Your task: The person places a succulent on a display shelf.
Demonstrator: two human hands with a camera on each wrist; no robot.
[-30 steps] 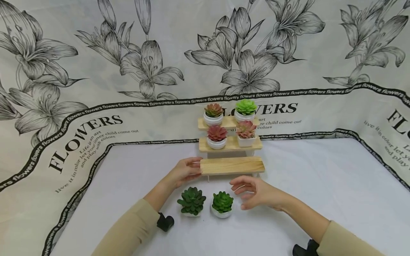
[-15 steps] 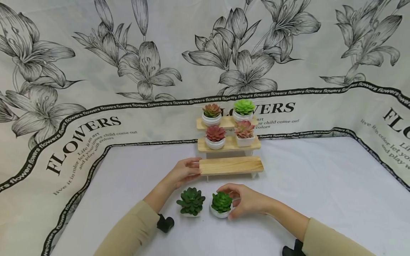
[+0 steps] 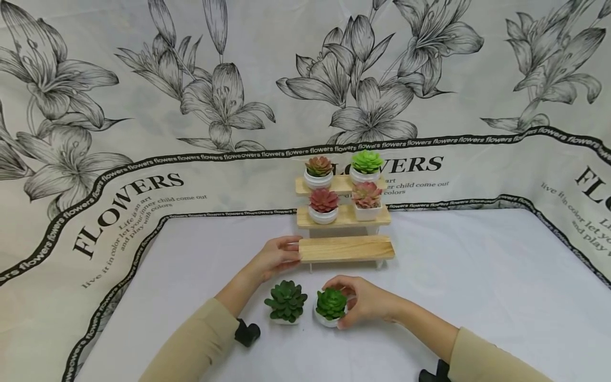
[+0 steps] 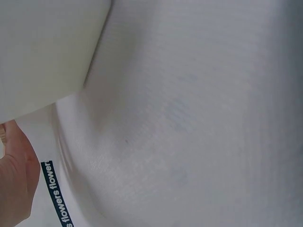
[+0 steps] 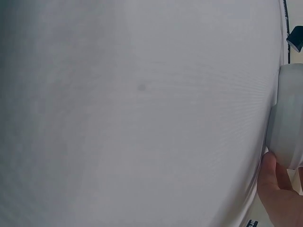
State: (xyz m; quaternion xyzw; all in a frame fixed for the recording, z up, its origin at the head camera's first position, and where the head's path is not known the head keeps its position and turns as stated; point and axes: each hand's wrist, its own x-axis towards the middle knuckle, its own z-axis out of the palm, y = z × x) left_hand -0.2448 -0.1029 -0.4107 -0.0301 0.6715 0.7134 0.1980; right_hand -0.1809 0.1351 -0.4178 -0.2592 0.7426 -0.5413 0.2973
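Observation:
My right hand [image 3: 369,303] curls round the white pot of a bright green potted succulent [image 3: 331,305], its thumb at the near side. In the right wrist view the white pot [image 5: 289,113] stands at the right edge, with the fingertips [image 5: 269,165] at its base. My left hand [image 3: 276,258] grips the left end of the lowest step of a three-tier wooden plant stand [image 3: 346,249]. Left of the green succulent, a darker green potted succulent [image 3: 286,301] stands on the white cloth. The left wrist view shows part of the left hand [image 4: 19,175] at its edge.
Two potted succulents, one reddish-brown [image 3: 319,170] and one light green [image 3: 366,164], stand on the top tier. The middle tier bears a dark red one [image 3: 323,203] and a pink one [image 3: 366,197]. A flower-printed cloth [image 3: 229,95] hangs behind.
My right hand has come left and down from beside the stand and closed round the green succulent's pot. My left hand has stayed at the stand's end.

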